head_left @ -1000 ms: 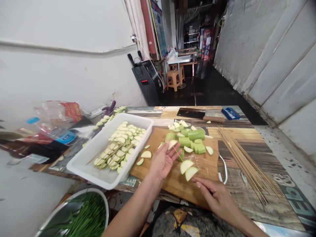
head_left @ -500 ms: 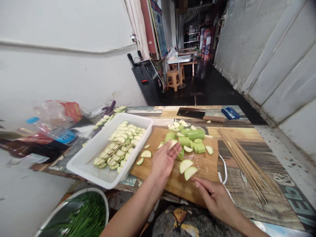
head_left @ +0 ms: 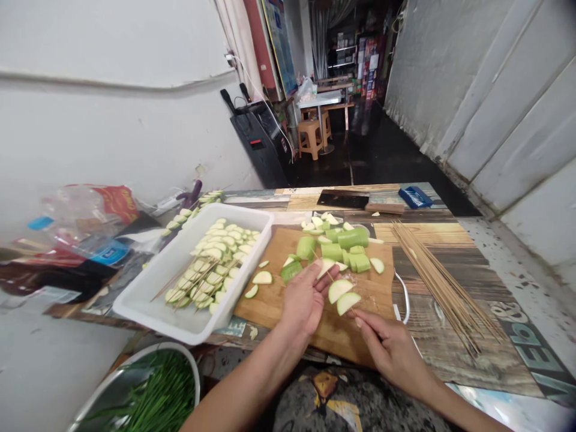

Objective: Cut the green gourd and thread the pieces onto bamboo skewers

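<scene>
My left hand [head_left: 306, 300] is closed, palm up, around a half-round zucchini slice [head_left: 324, 268] held between thumb and fingers. A thin bamboo skewer [head_left: 332, 276] runs from that slice to two more pale slices [head_left: 344, 296] threaded nearer my other hand. My right hand [head_left: 391, 345] pinches the skewer's near end between thumb and forefinger. Below both hands lies a wooden cutting board [head_left: 342, 342]. Cut green zucchini chunks [head_left: 353, 237] and loose slices are heaped at its far side. A few single slices [head_left: 262, 278] rest on its left part.
Left of the board, a white plastic tub [head_left: 135, 306] holds skewered slices. Loose bamboo skewers [head_left: 441, 288] lie at right. A cleaver [head_left: 344, 198] and a blue box [head_left: 414, 197] sit at the back. A metal bowl of green stalks [head_left: 153, 390] is low at left; bottles [head_left: 110, 252] stand far left.
My left hand has shifted slightly right, bringing its slice closer to the two threaded ones. The right hand keeps its pinch on the skewer. The whole view has turned a little.
</scene>
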A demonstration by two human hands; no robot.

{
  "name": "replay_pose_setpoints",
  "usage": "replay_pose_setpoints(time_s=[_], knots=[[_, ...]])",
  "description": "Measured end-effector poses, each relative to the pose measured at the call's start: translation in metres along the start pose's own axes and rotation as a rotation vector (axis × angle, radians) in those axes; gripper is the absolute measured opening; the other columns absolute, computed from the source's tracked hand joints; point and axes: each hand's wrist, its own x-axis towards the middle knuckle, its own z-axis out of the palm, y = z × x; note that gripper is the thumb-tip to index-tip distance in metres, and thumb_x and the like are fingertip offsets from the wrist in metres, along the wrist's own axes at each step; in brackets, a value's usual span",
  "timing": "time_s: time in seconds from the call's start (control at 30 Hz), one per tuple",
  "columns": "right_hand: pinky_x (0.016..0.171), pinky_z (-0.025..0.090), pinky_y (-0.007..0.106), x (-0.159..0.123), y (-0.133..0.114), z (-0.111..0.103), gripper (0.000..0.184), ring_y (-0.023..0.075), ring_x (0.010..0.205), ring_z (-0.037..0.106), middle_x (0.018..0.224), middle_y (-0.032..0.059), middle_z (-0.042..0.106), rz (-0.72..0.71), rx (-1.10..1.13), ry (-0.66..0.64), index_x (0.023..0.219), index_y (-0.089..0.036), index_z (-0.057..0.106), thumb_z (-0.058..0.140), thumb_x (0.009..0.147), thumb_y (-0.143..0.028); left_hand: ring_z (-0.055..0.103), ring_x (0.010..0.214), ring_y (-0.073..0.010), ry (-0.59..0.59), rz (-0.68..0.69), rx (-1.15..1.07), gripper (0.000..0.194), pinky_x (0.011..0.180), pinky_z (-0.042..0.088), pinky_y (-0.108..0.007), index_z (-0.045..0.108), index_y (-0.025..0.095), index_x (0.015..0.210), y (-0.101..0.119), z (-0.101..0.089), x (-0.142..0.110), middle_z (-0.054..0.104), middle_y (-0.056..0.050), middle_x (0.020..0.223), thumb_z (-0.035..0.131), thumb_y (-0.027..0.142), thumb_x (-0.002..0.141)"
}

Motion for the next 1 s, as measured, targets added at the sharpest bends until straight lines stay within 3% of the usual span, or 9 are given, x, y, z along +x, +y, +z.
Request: replay_pose_setpoints(time_s=[0.17, 0.27, 0.37, 0.5, 0.6, 0.7, 0.8, 0.9, 1.0], knots=[[0.072, 0.053, 0.028, 0.000, -0.001, -0.002, 0.031, 0.0187, 0.082, 0.067, 0.096, 0.0063, 0.070, 0.010, -0.025, 0.051, 0.105, -0.020, 0.065, 0.041, 0.087, -0.027, 0.065, 0.071, -0.0175, -0.086, -0.017, 0.115, 0.013, 0.069, 0.052, -0.030, 0.063, 0.008, 0.080, -0.011, 0.002, -0.005, 0.068, -0.010, 0.079, 0.062, 0.019, 0.073], [0.073, 0.053, 0.028, 0.000, 0.001, -0.005, 0.031, 0.0185, 0.083, 0.066, 0.096, 0.0063, 0.070, 0.006, -0.033, 0.091, 0.105, -0.020, 0.065, 0.041, 0.087, -0.026, 0.064, 0.076, -0.0179, -0.164, -0.005, 0.168, 0.022, 0.073, 0.051, -0.030, 0.064, 0.009, 0.085, -0.014, 0.000, -0.006, 0.068, -0.011, 0.085, 0.062, 0.027, 0.074], [0.075, 0.052, 0.028, -0.002, 0.008, -0.010, 0.030, 0.0188, 0.086, 0.066, 0.097, 0.0072, 0.070, 0.035, -0.036, 0.134, 0.104, -0.019, 0.065, 0.042, 0.086, -0.027, 0.062, 0.085, -0.0182, -0.144, 0.133, 0.290, 0.027, 0.078, 0.048, -0.031, 0.064, 0.014, 0.095, -0.001, -0.006, 0.005, 0.066, -0.010, 0.096, 0.060, 0.031, 0.076], [0.076, 0.052, 0.030, -0.009, 0.021, -0.014, 0.030, 0.0200, 0.086, 0.066, 0.096, 0.0085, 0.070, 0.137, -0.022, 0.188, 0.101, -0.017, 0.066, 0.043, 0.086, -0.030, 0.059, 0.093, -0.0213, -0.080, 0.472, 0.817, 0.024, 0.089, 0.039, -0.030, 0.068, 0.019, 0.091, 0.029, -0.010, 0.041, 0.067, -0.007, 0.093, 0.067, 0.023, 0.067], [0.074, 0.053, 0.032, -0.013, 0.028, -0.013, 0.030, 0.0213, 0.084, 0.066, 0.094, 0.0082, 0.070, 0.194, -0.005, 0.214, 0.097, -0.017, 0.067, 0.045, 0.085, -0.033, 0.055, 0.101, -0.0276, -0.089, 0.580, 1.277, 0.018, 0.093, 0.033, -0.034, 0.069, 0.021, 0.084, 0.042, -0.002, 0.069, 0.068, -0.009, 0.088, 0.064, 0.028, 0.068], [0.073, 0.054, 0.032, -0.014, 0.030, -0.012, 0.031, 0.0216, 0.083, 0.066, 0.093, 0.0078, 0.071, 0.213, 0.039, 0.221, 0.096, -0.017, 0.068, 0.045, 0.085, -0.034, 0.052, 0.106, -0.0320, -0.081, 0.574, 1.546, 0.018, 0.093, 0.031, -0.037, 0.067, 0.019, 0.074, 0.042, 0.012, 0.087, 0.067, -0.012, 0.086, 0.065, 0.035, 0.065], [0.072, 0.054, 0.032, -0.013, 0.029, -0.012, 0.031, 0.0215, 0.083, 0.066, 0.092, 0.0075, 0.071, 0.215, 0.070, 0.216, 0.096, -0.017, 0.068, 0.045, 0.085, -0.035, 0.050, 0.107, -0.0350, -0.092, 0.505, 1.656, 0.022, 0.093, 0.030, -0.040, 0.062, 0.019, 0.062, 0.036, 0.027, 0.099, 0.066, -0.015, 0.086, 0.069, 0.039, 0.059], [0.073, 0.053, 0.032, -0.014, 0.029, -0.013, 0.032, 0.0215, 0.084, 0.066, 0.092, 0.0075, 0.071, 0.221, 0.076, 0.207, 0.096, -0.017, 0.068, 0.045, 0.085, -0.035, 0.050, 0.106, -0.0364, -0.100, 0.446, 1.677, 0.025, 0.091, 0.031, -0.040, 0.053, 0.018, 0.047, 0.031, 0.037, 0.108, 0.066, -0.016, 0.082, 0.073, 0.032, 0.055], [0.073, 0.053, 0.032, -0.015, 0.030, -0.014, 0.032, 0.0216, 0.085, 0.066, 0.093, 0.0083, 0.071, 0.226, 0.078, 0.208, 0.096, -0.016, 0.068, 0.045, 0.085, -0.035, 0.053, 0.102, -0.0355, -0.109, 0.428, 1.683, 0.023, 0.088, 0.033, -0.038, 0.052, 0.019, 0.044, 0.035, 0.043, 0.112, 0.065, -0.015, 0.078, 0.073, 0.022, 0.052]])
